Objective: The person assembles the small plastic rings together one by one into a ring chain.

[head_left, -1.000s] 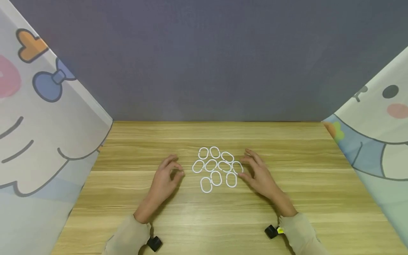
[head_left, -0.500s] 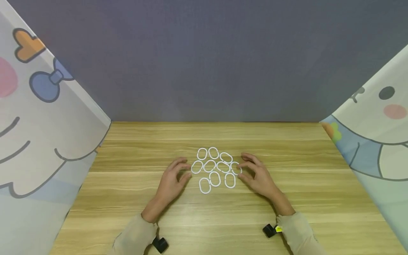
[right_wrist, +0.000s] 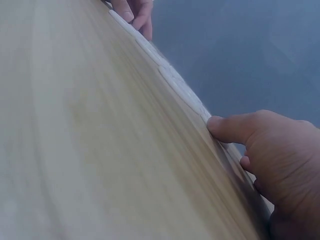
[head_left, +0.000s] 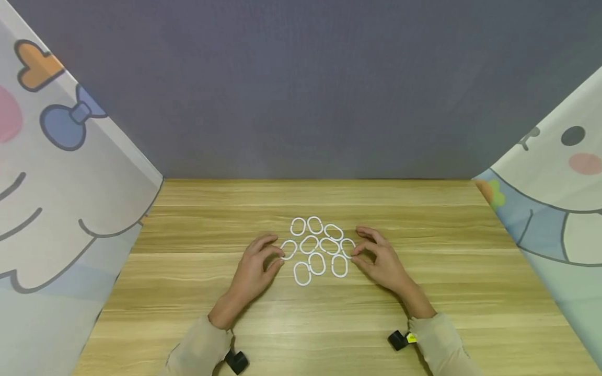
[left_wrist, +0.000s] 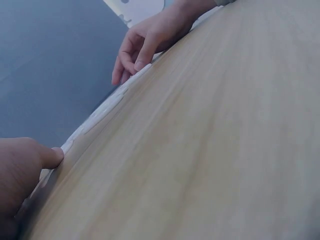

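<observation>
Several white oval rings [head_left: 309,236] lie in a loose cluster on the wooden table [head_left: 301,324], some with a small gap in the loop. My left hand [head_left: 254,269] pinches the lower left edge of the leftmost ring [head_left: 296,250] between thumb and index finger. On the opposite side, my right hand [head_left: 383,263] has thumb and index finger together at the edge of the rightmost ring [head_left: 342,245]. Both wrist views show the rings edge-on as a thin white strip [left_wrist: 107,107], with a thumb [right_wrist: 215,125] at its end in the right wrist view.
A grey panel [head_left: 301,94] stands behind the table. Printed cartoon sheets flank it, one on the left [head_left: 94,177] and one on the right [head_left: 555,183]. A small black camera [head_left: 236,361] sits beside the left sleeve, another [head_left: 398,340] beside the right.
My left hand has moved right to the cluster and taken the leftmost ring, which has shifted slightly down and left. My right thumb and index finger have closed together at the rightmost ring.
</observation>
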`<state>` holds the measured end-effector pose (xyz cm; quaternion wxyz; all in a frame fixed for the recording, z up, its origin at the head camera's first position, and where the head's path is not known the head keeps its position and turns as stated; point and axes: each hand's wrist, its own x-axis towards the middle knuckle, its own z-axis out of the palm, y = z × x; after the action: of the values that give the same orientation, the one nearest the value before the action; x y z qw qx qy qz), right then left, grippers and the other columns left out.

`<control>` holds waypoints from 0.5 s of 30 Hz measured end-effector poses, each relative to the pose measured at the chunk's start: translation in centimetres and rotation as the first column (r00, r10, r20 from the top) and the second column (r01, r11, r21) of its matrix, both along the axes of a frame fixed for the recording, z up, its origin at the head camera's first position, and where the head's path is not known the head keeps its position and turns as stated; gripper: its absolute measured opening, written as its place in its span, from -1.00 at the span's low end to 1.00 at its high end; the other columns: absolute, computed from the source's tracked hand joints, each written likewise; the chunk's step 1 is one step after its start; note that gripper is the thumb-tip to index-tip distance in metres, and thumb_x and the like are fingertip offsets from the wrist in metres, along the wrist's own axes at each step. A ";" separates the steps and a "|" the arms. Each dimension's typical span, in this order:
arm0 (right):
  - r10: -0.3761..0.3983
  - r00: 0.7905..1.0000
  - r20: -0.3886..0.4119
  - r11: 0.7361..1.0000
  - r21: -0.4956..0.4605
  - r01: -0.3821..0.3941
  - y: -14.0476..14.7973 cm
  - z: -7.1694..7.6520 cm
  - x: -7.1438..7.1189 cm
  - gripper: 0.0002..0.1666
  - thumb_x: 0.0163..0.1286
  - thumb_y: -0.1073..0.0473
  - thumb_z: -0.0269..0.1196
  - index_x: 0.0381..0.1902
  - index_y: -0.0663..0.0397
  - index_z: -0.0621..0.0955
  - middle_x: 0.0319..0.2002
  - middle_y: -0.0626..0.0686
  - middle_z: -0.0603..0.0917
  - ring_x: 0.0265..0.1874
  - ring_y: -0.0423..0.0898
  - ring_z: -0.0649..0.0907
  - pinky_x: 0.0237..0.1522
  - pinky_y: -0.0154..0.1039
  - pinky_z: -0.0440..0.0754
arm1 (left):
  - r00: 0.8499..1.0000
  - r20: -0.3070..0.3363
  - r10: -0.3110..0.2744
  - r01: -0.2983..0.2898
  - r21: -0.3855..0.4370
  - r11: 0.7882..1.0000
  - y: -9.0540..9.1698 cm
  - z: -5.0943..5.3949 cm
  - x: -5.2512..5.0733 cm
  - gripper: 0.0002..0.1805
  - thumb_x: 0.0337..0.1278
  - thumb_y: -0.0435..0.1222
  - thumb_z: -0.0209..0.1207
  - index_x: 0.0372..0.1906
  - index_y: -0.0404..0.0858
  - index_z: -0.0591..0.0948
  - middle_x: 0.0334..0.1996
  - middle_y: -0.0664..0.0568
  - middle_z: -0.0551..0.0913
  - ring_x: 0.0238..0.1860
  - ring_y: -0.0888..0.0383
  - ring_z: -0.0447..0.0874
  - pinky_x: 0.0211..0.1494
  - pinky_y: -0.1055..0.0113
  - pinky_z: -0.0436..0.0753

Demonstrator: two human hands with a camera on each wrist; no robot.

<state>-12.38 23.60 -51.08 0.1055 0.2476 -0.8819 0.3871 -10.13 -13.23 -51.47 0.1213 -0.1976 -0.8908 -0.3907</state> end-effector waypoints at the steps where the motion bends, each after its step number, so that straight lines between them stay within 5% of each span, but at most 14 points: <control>1: -0.001 1.000 0.001 1.000 0.001 0.001 0.0 0.0 0.0 -0.67 0.22 0.41 0.66 -0.28 -0.08 0.76 0.44 0.31 0.59 0.42 0.34 0.59 0.44 0.19 0.48 | 1.000 0.003 0.001 -0.001 0.002 1.000 0.0 0.0 0.0 -0.81 0.22 -0.41 0.58 -0.13 -0.22 0.81 0.36 -0.25 0.67 0.51 -0.35 0.51 0.58 -0.38 0.42; 11: -0.001 1.000 0.021 1.000 0.021 0.000 0.0 0.0 -0.1 -0.68 0.25 0.38 0.64 -0.30 -0.10 0.73 0.44 0.29 0.60 0.45 0.37 0.56 0.46 0.32 0.46 | 1.000 -0.021 -0.001 0.000 -0.026 1.000 0.0 -0.1 -0.1 -0.83 0.26 -0.38 0.55 -0.24 -0.21 0.72 0.36 -0.30 0.66 0.49 -0.37 0.53 0.57 -0.36 0.44; 15: -0.001 1.000 0.005 1.000 0.020 0.001 0.1 -0.1 0.0 -0.71 0.30 0.38 0.61 -0.28 -0.06 0.71 0.41 0.29 0.62 0.45 0.37 0.56 0.60 -0.08 0.39 | 1.000 -0.025 -0.008 0.007 -0.038 0.999 0.0 -0.2 -0.1 -0.85 0.38 -0.37 0.46 -0.21 -0.23 0.66 0.41 -0.35 0.62 0.51 -0.40 0.50 0.60 -0.39 0.37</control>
<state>-12.36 23.66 -51.15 0.1009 0.2471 -0.8862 0.3787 -10.19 -13.19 -51.66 0.1274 -0.2080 -0.8957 -0.3717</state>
